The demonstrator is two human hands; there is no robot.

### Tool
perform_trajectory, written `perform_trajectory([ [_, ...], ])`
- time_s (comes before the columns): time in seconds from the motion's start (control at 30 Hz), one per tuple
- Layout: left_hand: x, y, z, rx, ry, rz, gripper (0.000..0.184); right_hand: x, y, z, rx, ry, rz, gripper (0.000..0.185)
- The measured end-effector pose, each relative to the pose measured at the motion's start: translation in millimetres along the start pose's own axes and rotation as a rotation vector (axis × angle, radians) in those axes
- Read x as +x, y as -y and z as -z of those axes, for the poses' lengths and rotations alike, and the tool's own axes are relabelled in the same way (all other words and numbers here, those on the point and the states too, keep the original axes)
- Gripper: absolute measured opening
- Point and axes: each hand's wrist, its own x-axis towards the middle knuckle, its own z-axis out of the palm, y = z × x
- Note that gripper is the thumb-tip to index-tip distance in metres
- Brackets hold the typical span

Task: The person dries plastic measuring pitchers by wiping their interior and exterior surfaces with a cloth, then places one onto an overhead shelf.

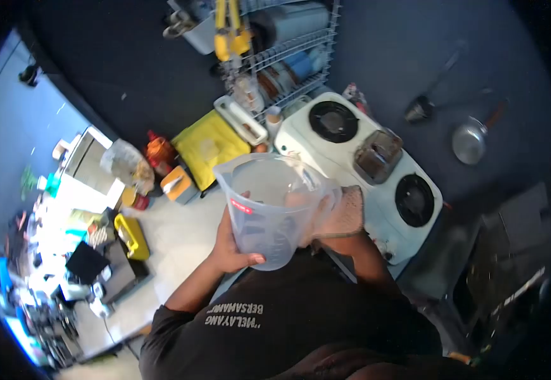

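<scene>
A translucent plastic measuring jug (266, 221) with a red label is held upright in front of my chest. My left hand (230, 248) is closed round its left side, thumb across the lower front. On the other side, my right hand (335, 239) is closed on a beige-pink cloth (346, 214) with a dark edge. The cloth lies against the jug's right wall beside its handle. The fingers of my right hand are mostly hidden by the cloth and jug. Nothing can be made out inside the jug.
A white two-burner stove (307, 136) bears a brown, square metal piece (378, 156). Behind stands a wire dish rack (288, 47). A yellow cloth (206, 142), an orange bottle (159, 152) and an orange-topped sponge (177, 183) sit along the counter (174, 234). Pans (469, 140) hang at right.
</scene>
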Motion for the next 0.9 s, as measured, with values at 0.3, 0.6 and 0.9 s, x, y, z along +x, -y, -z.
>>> perform_trajectory([
  [0.3, -33, 7, 9, 0.243, -0.065, -0.091, 0.148, 59, -7, -15, 1.131, -0.213, -0.874, 0.061],
  [0.6, -89, 10, 22, -0.431, -0.259, -0.039, 0.154, 70, 22, -49, 0.885, 0.11, -0.069, 0.071],
  [0.9, -125, -20, 63, 0.139, -0.212, -0.03, 0.152, 41, 72, -95, 1.389, -0.059, -0.346, 0.047],
])
